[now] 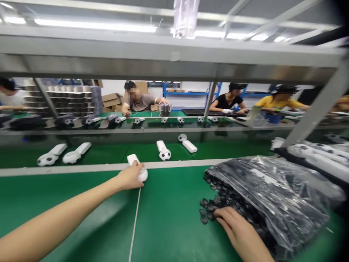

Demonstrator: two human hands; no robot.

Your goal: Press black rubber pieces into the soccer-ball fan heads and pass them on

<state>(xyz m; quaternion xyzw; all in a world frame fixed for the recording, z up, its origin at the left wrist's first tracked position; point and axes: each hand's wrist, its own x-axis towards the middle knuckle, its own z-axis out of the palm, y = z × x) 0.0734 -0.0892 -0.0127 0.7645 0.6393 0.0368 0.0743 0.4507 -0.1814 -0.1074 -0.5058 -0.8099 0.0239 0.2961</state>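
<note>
1. The left hand (pixel 130 177) is closed around a white stick (pixel 132 158) with a round ball end. The stick is at the far edge of the green table (pixel 171 225), over the pale strip (pixel 185 164).
2. The right hand (pixel 240 229) has bent fingers touching the near side of a pile of small black pieces (pixel 226 196). I cannot tell if it is pinching one.
3. A wide stretch of green table lies between the two hands. A thin white line (pixel 135 222) runs from just below the left hand to the bottom edge.
4. Past the strip, four more white sticks with ball ends (pixel 164 154) lie on a green band (pixel 109 154). Two are left of the held stick and two are right.
5. The big clear bag (pixel 289 196) takes up the right side, just beside the right hand. It covers part of the pile.
6. The left fingers hide the middle of the held stick. Both arms are cut off by the picture's edges.
7. At the far right, white sticks in a black tray (pixel 280 152) are cut off and blurry. A slanted post (pixel 313 105) hides what is behind it.
</note>
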